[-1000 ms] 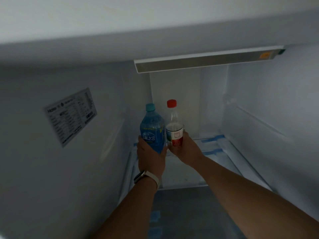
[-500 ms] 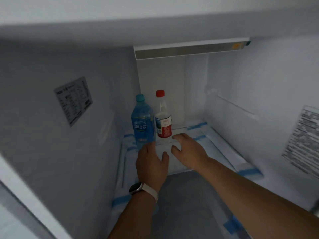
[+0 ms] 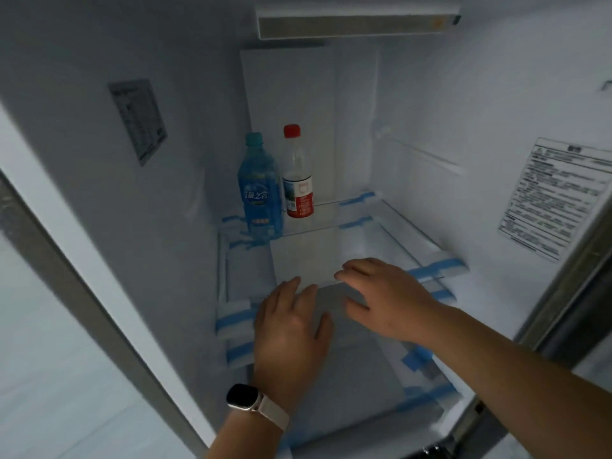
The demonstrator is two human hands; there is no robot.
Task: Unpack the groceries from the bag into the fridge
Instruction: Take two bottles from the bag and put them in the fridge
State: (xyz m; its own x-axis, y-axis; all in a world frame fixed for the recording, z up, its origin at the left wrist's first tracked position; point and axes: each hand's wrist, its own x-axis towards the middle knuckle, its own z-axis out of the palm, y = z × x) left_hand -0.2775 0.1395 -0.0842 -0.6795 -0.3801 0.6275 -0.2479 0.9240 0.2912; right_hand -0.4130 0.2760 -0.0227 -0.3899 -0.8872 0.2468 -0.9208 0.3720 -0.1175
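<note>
Pale strap and dark watch sit on the left wrist. The left hand and right hand hover palm-down by the front edge of the glass shelf, fingers straight, loosely spread, gripping nothing. Well beyond the fingertips, toward the fridge back wall, the blue bottle stands upright. Just right of it stands the red-capped clear bottle.

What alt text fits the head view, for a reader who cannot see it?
A blue bottle and a clear bottle with a red cap stand side by side at the back left of a fridge shelf. The left hand and right hand, both empty and open, hover near its front edge.
</note>
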